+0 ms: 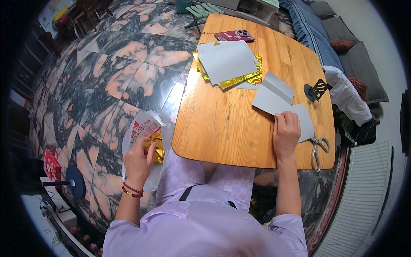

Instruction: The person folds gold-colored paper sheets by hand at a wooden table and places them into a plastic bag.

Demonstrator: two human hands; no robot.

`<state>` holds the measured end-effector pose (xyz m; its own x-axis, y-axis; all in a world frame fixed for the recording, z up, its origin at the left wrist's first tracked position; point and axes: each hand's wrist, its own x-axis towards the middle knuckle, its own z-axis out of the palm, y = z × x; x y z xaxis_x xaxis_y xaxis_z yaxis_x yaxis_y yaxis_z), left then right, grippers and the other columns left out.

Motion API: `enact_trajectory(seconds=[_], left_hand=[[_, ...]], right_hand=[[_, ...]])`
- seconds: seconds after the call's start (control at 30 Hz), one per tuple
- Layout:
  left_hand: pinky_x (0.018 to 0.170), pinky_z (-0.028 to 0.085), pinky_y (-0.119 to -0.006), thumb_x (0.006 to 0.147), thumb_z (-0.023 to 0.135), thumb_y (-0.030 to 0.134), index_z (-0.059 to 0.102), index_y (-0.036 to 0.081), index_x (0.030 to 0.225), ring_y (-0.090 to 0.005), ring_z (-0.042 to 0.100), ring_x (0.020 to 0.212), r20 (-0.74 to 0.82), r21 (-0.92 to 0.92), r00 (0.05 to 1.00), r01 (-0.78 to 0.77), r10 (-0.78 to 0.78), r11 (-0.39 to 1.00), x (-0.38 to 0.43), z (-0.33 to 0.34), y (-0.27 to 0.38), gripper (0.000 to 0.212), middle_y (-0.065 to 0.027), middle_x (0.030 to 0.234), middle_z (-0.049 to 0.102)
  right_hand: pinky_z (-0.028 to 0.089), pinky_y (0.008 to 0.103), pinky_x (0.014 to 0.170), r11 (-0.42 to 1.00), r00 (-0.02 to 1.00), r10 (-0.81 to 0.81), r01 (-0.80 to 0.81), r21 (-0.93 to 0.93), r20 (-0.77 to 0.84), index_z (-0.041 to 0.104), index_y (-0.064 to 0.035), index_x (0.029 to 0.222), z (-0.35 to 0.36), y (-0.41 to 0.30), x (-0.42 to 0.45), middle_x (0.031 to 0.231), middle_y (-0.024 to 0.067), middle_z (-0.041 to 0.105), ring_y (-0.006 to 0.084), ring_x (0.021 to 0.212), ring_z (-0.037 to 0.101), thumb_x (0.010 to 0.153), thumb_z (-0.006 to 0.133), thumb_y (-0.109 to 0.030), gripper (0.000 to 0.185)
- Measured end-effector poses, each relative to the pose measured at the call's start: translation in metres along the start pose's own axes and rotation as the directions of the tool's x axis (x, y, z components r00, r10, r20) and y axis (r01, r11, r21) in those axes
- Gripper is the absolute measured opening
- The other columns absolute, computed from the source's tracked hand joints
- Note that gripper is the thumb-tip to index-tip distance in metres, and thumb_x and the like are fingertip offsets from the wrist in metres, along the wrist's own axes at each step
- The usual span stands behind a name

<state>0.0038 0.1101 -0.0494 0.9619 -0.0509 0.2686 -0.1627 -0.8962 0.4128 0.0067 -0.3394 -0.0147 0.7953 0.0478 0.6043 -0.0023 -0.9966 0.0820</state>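
My left hand (138, 159) is over the mouth of a white plastic bag (137, 126) beside the table; gold foil pieces (158, 147) show inside, and whether the fingers hold any is unclear. On the wooden table (221, 125), my right hand (286, 128) rests with curled fingertips at the near edge of a creased white paper sheet (273, 96). Another white sheet (305, 123) lies partly under that hand. Metal scissors (316, 152) lie just right of it, near the table's edge. Farther back is a stack of white sheets (228, 62) with gold patterned foil paper (237, 80).
A red-cased phone (236, 35) lies behind the stack. A black phone stand (316, 90) is at the table's right. Beyond are a green folding stool (205, 10) and a sofa with a blue cover (308, 29). A round dark base (75, 181) stands on the floor at left.
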Motion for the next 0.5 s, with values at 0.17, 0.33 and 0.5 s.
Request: enact_trajectory(seconds=[0.17, 0.33, 0.5], left_hand=[[0.058, 0.053, -0.038, 0.098, 0.080, 0.022, 0.075, 0.009, 0.109, -0.0261, 0.073, 0.064, -0.025, -0.058, 0.999, -0.039, 0.038, 0.998, 0.005, -0.007, 0.019, 0.018, -0.0108, 0.076, 0.074], [0.058, 0.055, -0.033, 0.098, 0.080, 0.017, 0.075, 0.009, 0.113, -0.0212, 0.075, 0.065, -0.032, -0.167, 0.996, -0.082, 0.078, 0.982, 0.014, -0.013, 0.042, 0.017, -0.0102, 0.078, 0.076], [0.060, 0.056, -0.031, 0.097, 0.080, 0.009, 0.075, 0.006, 0.112, -0.0197, 0.075, 0.068, -0.117, -0.259, 0.983, -0.167, 0.141, 0.951, 0.020, -0.014, 0.056, 0.017, -0.0105, 0.083, 0.076]], right_hand=[[0.050, 0.0421, 0.079, 0.992, 0.995, 0.097, -0.097, 0.077, -0.001, 0.065, -0.0040, 0.088, -0.006, -0.004, 0.006, 0.093, 0.0100, 0.061, 0.0301, 0.090, 0.061, 0.087, 0.080, -0.005, 0.015], [0.051, 0.0425, 0.075, 0.891, 0.949, 0.305, -0.314, 0.329, 0.082, 0.067, -0.0034, 0.088, -0.005, 0.001, -0.001, 0.089, 0.0109, 0.064, 0.0324, 0.083, 0.064, 0.085, 0.082, -0.006, 0.015], [0.053, 0.0423, 0.076, 0.898, 0.965, 0.241, -0.181, 0.401, -0.105, 0.071, -0.0030, 0.094, -0.034, -0.028, -0.010, 0.094, 0.0115, 0.072, 0.0323, 0.085, 0.069, 0.087, 0.079, -0.003, 0.011]])
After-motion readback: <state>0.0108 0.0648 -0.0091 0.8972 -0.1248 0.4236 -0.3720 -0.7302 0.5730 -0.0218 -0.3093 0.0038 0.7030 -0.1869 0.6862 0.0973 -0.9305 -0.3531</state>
